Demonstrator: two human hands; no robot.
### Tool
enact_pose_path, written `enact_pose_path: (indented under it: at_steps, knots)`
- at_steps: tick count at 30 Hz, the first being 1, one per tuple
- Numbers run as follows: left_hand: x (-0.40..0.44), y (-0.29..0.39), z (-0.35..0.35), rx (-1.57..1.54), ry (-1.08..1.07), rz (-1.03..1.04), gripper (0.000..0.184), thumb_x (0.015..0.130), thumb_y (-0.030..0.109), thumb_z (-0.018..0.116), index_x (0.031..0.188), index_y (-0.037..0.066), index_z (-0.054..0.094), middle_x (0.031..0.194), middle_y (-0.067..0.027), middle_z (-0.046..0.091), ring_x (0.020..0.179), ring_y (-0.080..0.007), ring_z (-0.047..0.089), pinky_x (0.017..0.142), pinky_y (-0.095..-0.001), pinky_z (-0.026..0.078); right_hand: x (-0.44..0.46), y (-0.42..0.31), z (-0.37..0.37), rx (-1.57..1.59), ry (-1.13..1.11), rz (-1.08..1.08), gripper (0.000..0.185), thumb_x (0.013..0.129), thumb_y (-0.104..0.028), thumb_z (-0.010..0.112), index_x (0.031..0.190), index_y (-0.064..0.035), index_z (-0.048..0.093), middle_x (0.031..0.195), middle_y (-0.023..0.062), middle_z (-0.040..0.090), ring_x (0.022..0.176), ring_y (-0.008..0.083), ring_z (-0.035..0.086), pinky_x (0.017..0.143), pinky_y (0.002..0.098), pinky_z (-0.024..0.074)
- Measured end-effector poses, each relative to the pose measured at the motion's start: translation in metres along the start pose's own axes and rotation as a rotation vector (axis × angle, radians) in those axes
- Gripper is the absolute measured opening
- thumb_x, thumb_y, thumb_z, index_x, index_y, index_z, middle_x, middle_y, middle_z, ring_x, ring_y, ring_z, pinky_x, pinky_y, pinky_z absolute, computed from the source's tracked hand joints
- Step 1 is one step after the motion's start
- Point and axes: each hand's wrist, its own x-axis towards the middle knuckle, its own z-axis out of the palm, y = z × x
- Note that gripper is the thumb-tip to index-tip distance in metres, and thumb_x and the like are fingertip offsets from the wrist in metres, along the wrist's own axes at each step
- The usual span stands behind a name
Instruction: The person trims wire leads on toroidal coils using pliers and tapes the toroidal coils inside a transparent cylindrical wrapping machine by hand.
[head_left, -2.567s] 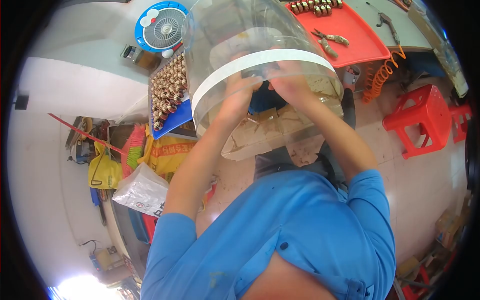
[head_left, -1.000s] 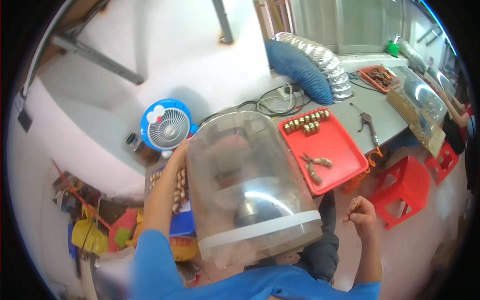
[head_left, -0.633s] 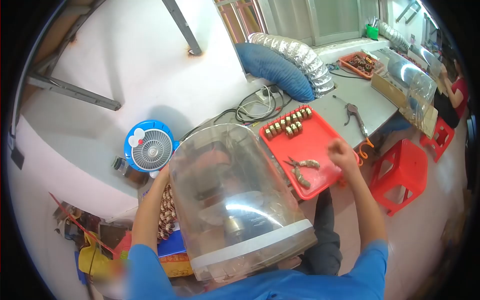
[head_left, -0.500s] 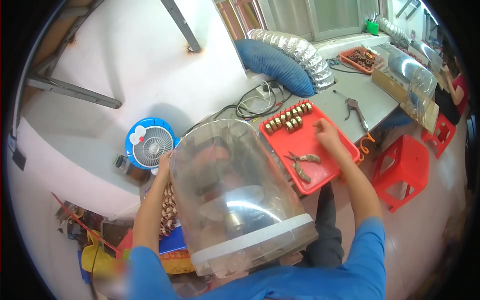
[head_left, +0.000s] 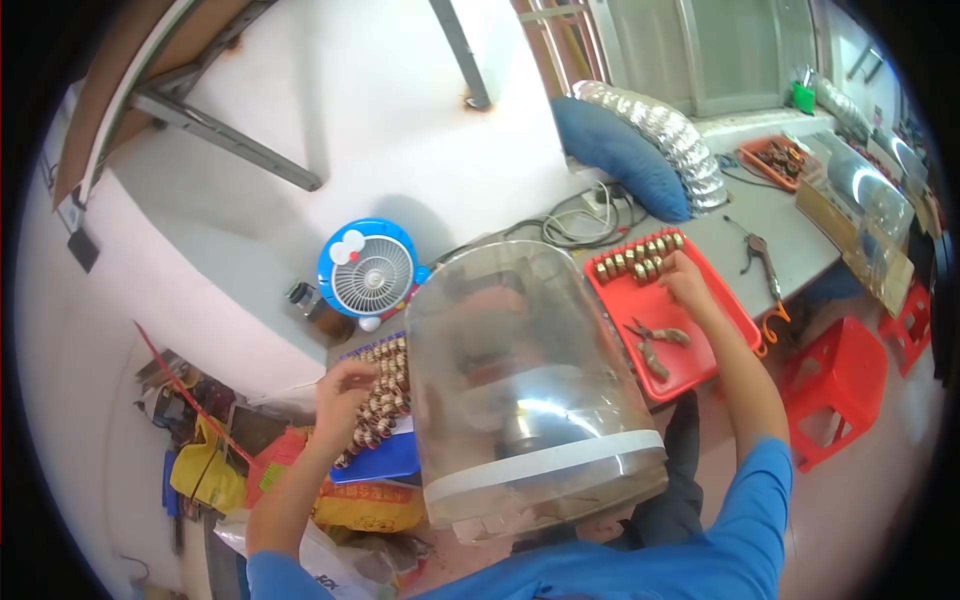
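Observation:
My left hand (head_left: 343, 402) is over the rows of small copper-coloured coils (head_left: 385, 385) in a blue tray (head_left: 385, 460), its fingers bent and apart. My right hand (head_left: 690, 288) is above the red tray (head_left: 715, 340), with fingers drawn together beside rows of small coil parts (head_left: 632, 262); whatever sits between the fingertips is too small to make out. A pair of pliers (head_left: 660, 343) lies in the red tray below that hand. Between my arms stands a clear plastic hood (head_left: 520, 370) with a white band, over machinery that shows only dimly.
A blue fan (head_left: 370, 275) and a jar (head_left: 320, 310) stand behind the left tray. Cables (head_left: 585, 225) and a foil duct (head_left: 670, 140) run along the wall. A tool with an orange coiled hose (head_left: 765, 265) lies to the right, near a red stool (head_left: 835, 385).
My left hand has come back from beside the fan to the coils in the blue tray. My right hand has moved closer to the coil rows. The view has shifted left.

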Motion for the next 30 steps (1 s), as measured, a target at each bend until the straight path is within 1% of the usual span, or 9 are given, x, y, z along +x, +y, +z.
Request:
enact_pose_path:
  at_steps: [2,6,9,10,16,22,25,28,30]
  knots:
    - [0.01,0.048,0.033,-0.02,-0.151,0.125,0.033,0.068,-0.012,0.044,0.095,-0.001,0.061,0.103,-0.0074,0.061,0.094,-0.015,0.058,0.086,-0.0282,0.047,0.011,-0.028,0.003,0.16,-0.118,0.096,0.016,0.075,0.001,0.054,0.089,-0.0049,0.054,0.072,0.0059,0.057,0.054,0.0156,0.056,0.047,0.0272,0.0412]
    - [0.069,0.084,0.114,0.095,-0.523,0.391,0.034,0.07,-0.005,0.049,0.102,0.0,0.061,0.125,-0.0115,0.049,0.116,-0.0215,0.05,0.098,-0.0332,0.043,0.033,-0.148,0.007,0.723,-0.111,0.453,0.008,0.077,0.002,0.059,0.082,-0.0042,0.059,0.079,0.0063,0.061,0.087,0.0198,0.062,0.076,0.0367,0.0519]
    - [0.103,0.109,0.196,0.179,-0.557,0.685,0.039,0.07,-0.007,0.05,0.107,0.001,0.06,0.125,-0.0128,0.048,0.12,-0.0253,0.048,0.1,-0.0347,0.042,0.048,-0.188,0.028,1.194,-0.084,0.077,0.008,0.075,0.003,0.058,0.08,-0.0031,0.059,0.087,0.0093,0.063,0.097,0.0214,0.061,0.084,0.0366,0.0501]
    - [0.111,0.117,0.216,0.212,-0.533,0.849,0.042,0.07,-0.009,0.05,0.109,0.001,0.061,0.124,-0.0133,0.049,0.117,-0.026,0.05,0.098,-0.0343,0.044,0.053,-0.193,0.03,1.199,-0.063,0.069,0.008,0.075,0.003,0.058,0.08,-0.0027,0.059,0.09,0.0103,0.063,0.099,0.0215,0.061,0.087,0.0363,0.049]
    - [0.13,0.134,0.266,0.031,-0.398,0.647,0.046,0.068,-0.02,0.043,0.104,-0.001,0.064,0.106,-0.0124,0.055,0.094,-0.0248,0.061,0.079,-0.033,0.05,0.069,-0.195,0.028,1.284,0.087,0.1,0.009,0.074,0.005,0.057,0.08,0.0003,0.061,0.095,0.0113,0.065,0.095,0.0188,0.06,0.09,0.0315,0.0452]
    - [0.14,0.134,0.283,0.239,-0.143,0.991,0.039,0.069,-0.019,0.044,0.098,-0.004,0.065,0.1,-0.0118,0.059,0.083,-0.0226,0.062,0.071,-0.0318,0.049,0.074,-0.174,0.03,1.344,0.059,0.029,0.01,0.075,0.003,0.058,0.084,0.0016,0.062,0.092,0.0102,0.065,0.087,0.0155,0.061,0.085,0.0262,0.0451]
    - [0.156,0.124,0.282,0.275,-0.202,0.819,0.037,0.068,-0.019,0.043,0.093,-0.004,0.066,0.09,-0.0112,0.063,0.078,-0.0218,0.063,0.069,-0.031,0.049,0.074,-0.166,0.032,1.338,0.024,0.138,0.023,0.073,0.002,0.059,0.097,0.0027,0.061,0.098,0.0083,0.063,0.092,0.0161,0.059,0.086,0.0267,0.0445]
    - [0.197,0.122,0.256,0.403,-0.178,0.739,0.037,0.068,-0.018,0.041,0.088,-0.002,0.068,0.079,-0.0112,0.064,0.074,-0.0201,0.063,0.067,-0.0296,0.049,0.059,-0.157,0.016,0.745,0.224,0.056,0.038,0.072,-0.004,0.061,0.109,0.0012,0.057,0.105,0.0066,0.059,0.099,0.0165,0.057,0.088,0.0273,0.0438]
    - [0.252,0.12,0.224,0.511,-0.051,0.732,0.038,0.068,-0.016,0.04,0.087,-0.001,0.069,0.078,-0.0127,0.067,0.073,-0.0185,0.065,0.067,-0.0288,0.05,0.04,-0.121,-0.007,0.75,0.127,0.099,0.042,0.07,-0.01,0.061,0.11,-0.0016,0.055,0.105,0.005,0.056,0.1,0.0154,0.054,0.087,0.0273,0.043]
